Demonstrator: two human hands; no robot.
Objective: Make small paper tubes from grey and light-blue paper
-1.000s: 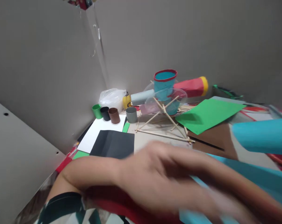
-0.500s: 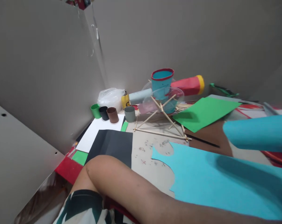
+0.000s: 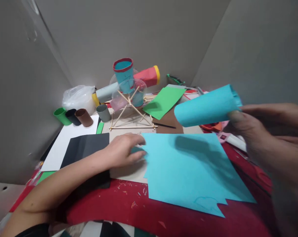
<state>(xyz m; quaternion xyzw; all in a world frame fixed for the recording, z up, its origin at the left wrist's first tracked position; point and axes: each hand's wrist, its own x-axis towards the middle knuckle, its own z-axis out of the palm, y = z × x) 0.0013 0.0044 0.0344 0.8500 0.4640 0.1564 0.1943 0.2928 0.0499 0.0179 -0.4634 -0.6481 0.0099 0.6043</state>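
In my right hand [image 3: 259, 131], a rolled light-blue tube of sheet material [image 3: 205, 107] is pinched at its right end, held in the air above the work surface. Its shadow falls on a large light-blue sheet [image 3: 188, 171] with notched, cut-out edges. My left hand [image 3: 126, 148] rests at the left edge of that sheet, thumb and forefinger apart, fingertips touching or very near the edge. A folded black sheet [image 3: 89, 144] lies beside and partly under my left forearm.
A frame of thin sticks [image 3: 131, 126] stands behind the sheet, near a blue cup with red rim [image 3: 124, 74]. Small green [image 3: 62, 116], black, brown [image 3: 84, 117] and grey tubes [image 3: 103, 113] stand at left. A green sheet [image 3: 163, 102] and pink-handled scissors [image 3: 223, 136] lie at right.
The view has swung right and down. Both hands are now visible, and my left hand is now at the blue sheet's left edge. The tube stays raised above the sheet.
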